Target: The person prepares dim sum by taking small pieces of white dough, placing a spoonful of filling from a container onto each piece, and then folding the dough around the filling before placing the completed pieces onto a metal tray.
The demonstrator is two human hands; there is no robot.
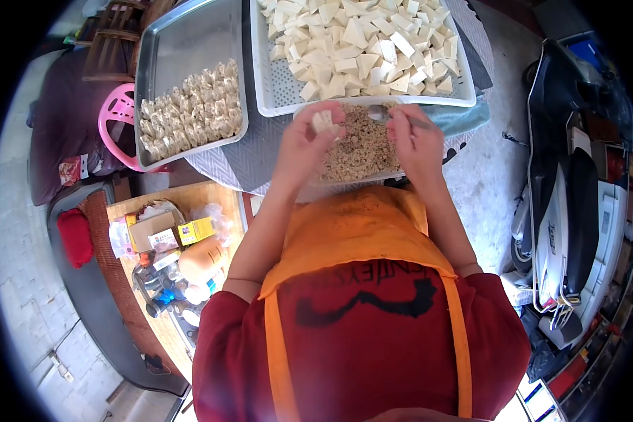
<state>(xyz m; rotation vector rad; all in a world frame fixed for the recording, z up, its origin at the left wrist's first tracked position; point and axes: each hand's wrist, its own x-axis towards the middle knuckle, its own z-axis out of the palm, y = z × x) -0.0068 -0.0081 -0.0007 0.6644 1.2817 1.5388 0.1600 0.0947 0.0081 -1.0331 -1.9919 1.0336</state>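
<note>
My left hand (308,142) holds a pale piece of tofu (324,122) between thumb and fingers, above the left side of a shallow container. Crumbly brown filling (360,142) fills that container, whose pale rim (343,182) shows at the front. In my right hand (415,138) is a metal spoon (378,112), its bowl over the filling. Behind both hands, a white perforated tray (279,79) carries many cut tofu pieces (348,47), wedges and blocks. To the left, a metal tray (190,39) bears rows of filled pieces (195,108) along its near half.
A patterned cloth (242,158) covers the table under the trays. A pink plastic chair (117,124) touches the metal tray's left side. Boxes and bottles crowd a wooden side table (227,203) at left. A teal cloth (461,118) hangs at right; a scooter (559,227) stands beyond.
</note>
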